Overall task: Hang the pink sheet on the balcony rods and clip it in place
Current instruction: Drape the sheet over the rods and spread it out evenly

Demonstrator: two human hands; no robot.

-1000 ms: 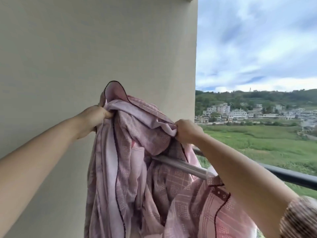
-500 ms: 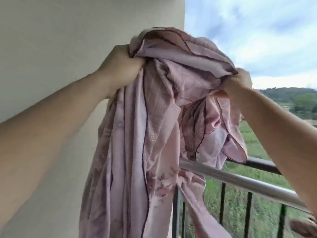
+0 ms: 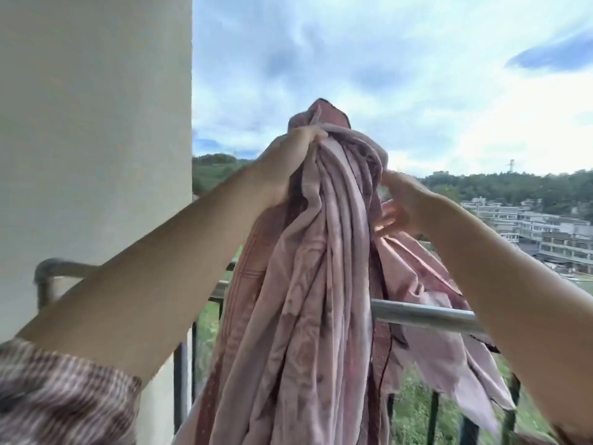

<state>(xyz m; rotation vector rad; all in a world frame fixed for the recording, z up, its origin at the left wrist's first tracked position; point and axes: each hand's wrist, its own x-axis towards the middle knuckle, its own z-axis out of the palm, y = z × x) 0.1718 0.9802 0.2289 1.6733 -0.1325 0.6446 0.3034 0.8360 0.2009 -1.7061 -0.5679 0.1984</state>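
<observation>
While the left hand (image 3: 290, 155), at centre frame, is clenched on the bunched top of the pink sheet (image 3: 308, 300), hold that height. Right of it, the right hand (image 3: 404, 203), fingers spread, sorts the folds. The sheet hangs bunched across the steel rod (image 3: 420, 314), lower right; spread it sideways along the rod before clipping.

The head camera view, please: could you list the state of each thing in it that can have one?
pink sheet: bunched, lifted high, part draped over the rod, not spread out, no clip visible.
left hand: closed on the sheet's top.
right hand: fingers spread against the sheet's side, blurred; grip unclear.
silver rod: horizontal, partly covered by the sheet.
black railing: upright bars, behind the hanging sheet.
</observation>
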